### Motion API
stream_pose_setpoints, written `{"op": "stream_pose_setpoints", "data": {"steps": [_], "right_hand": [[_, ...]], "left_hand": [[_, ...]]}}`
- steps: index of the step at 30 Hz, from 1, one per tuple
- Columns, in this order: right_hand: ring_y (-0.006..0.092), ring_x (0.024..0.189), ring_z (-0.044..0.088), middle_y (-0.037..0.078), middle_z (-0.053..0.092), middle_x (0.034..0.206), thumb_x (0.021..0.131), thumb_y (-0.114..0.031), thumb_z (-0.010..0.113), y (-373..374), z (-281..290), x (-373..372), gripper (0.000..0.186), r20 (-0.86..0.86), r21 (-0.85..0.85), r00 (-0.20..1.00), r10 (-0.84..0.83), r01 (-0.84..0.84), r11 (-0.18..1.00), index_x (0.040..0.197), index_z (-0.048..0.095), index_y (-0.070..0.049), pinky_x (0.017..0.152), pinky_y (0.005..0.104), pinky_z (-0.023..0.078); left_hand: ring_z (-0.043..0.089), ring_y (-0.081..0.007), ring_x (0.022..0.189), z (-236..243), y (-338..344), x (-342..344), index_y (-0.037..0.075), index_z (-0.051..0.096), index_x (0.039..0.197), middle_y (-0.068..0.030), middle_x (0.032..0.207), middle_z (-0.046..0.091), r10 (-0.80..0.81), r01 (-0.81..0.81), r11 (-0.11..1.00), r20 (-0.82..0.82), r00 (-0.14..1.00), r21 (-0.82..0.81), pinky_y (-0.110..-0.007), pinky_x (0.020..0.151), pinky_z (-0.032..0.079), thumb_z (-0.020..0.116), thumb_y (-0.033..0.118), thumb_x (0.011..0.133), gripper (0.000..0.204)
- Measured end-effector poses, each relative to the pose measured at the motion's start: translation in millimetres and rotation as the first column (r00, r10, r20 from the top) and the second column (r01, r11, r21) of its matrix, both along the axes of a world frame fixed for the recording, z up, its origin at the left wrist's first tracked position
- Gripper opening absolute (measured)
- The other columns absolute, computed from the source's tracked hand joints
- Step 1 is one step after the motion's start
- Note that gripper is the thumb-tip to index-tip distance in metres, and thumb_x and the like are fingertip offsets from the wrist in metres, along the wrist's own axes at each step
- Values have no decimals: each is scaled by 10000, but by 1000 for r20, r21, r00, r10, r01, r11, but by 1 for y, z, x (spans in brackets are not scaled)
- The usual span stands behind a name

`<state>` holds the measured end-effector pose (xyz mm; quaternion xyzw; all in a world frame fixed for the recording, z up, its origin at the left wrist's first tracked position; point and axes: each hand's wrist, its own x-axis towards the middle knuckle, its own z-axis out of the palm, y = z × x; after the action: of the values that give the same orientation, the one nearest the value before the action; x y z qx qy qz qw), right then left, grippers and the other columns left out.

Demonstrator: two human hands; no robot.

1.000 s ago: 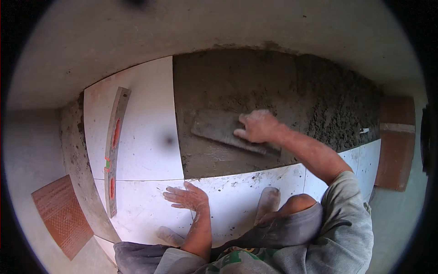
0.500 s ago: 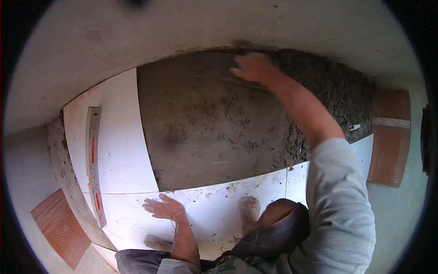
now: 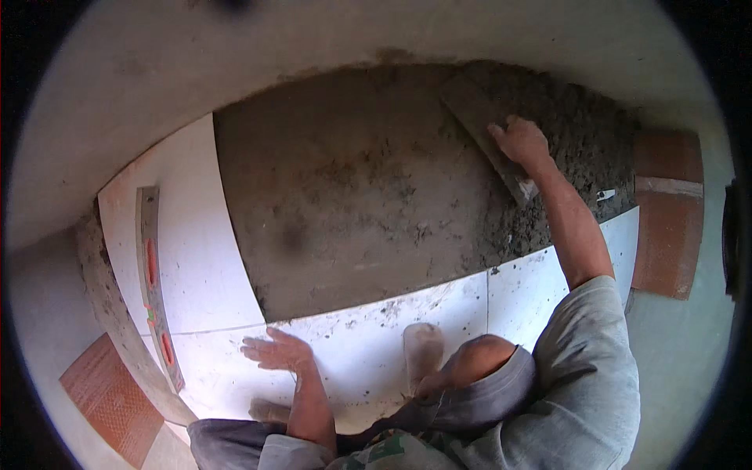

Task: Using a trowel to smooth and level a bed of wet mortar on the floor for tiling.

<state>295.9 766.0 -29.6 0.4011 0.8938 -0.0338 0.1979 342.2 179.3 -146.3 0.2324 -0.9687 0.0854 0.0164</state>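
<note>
My right hand (image 3: 522,142) is closed round the handle of a long, flat plastering trowel (image 3: 474,113). Its grey blade lies slantwise on the mortar bed (image 3: 345,227), where the smoothed surface meets the rough, lumpy mortar at the right. The handle itself is hidden under my fingers. My left hand (image 3: 278,351) hovers over or rests on the white floor tiles (image 3: 356,356), close to the mortar's near left corner; its fingers are spread and hold nothing. Whether it touches the tile, I cannot tell.
A spirit level (image 3: 150,266) with red windows lies along the left-hand tile (image 3: 196,227). Brown boards (image 3: 666,227) lie at the right, and a brown textured piece (image 3: 117,399) at the lower left. A small white scrap (image 3: 605,195) sits on the rough mortar. A wall (image 3: 329,39) bounds the far side.
My right hand has swung right and nearer with the trowel, whose blade has turned from lying along the wall to a steep slant. My left hand has barely moved.
</note>
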Motion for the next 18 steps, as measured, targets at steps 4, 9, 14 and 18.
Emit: {"op": "stream_pose_setpoints", "data": {"steps": [4,9,14,18], "right_hand": [[381,1155,554,254,593,1208,888,-514,526,-16,-31,-6,635,-198,-65,968,-155,145,987,1229,576,19,978,431,441],[399,1145,548,255,592,1202,911,-488,485,-118,-46,-29,611,-294,-184,955,43,-101,978,1180,586,52,994,442,424],[398,1116,558,262,608,1148,901,-484,495,-225,-18,-16,579,-190,-401,963,191,-254,880,1153,582,30,973,474,427],[403,1019,608,257,649,1030,885,-433,530,-257,-14,18,498,-214,-443,916,338,-400,802,1089,610,14,922,474,468]], "left_hand": [[188,-421,1414,5,10,-2,39,167,1503,-270,1531,159,11,-12,997,17,1000,72,-608,1075,237,310,491,997,693],[113,-411,1438,7,9,-2,38,108,1510,-264,1550,75,61,-70,985,64,996,154,-593,1116,149,267,521,993,725],[65,-392,1450,6,5,-2,42,95,1512,-250,1558,47,103,-113,977,64,993,182,-582,1131,103,259,528,991,731],[65,-379,1453,-4,9,-4,51,94,1513,-237,1560,51,93,-101,979,54,994,177,-590,1127,112,277,529,989,732]]}}
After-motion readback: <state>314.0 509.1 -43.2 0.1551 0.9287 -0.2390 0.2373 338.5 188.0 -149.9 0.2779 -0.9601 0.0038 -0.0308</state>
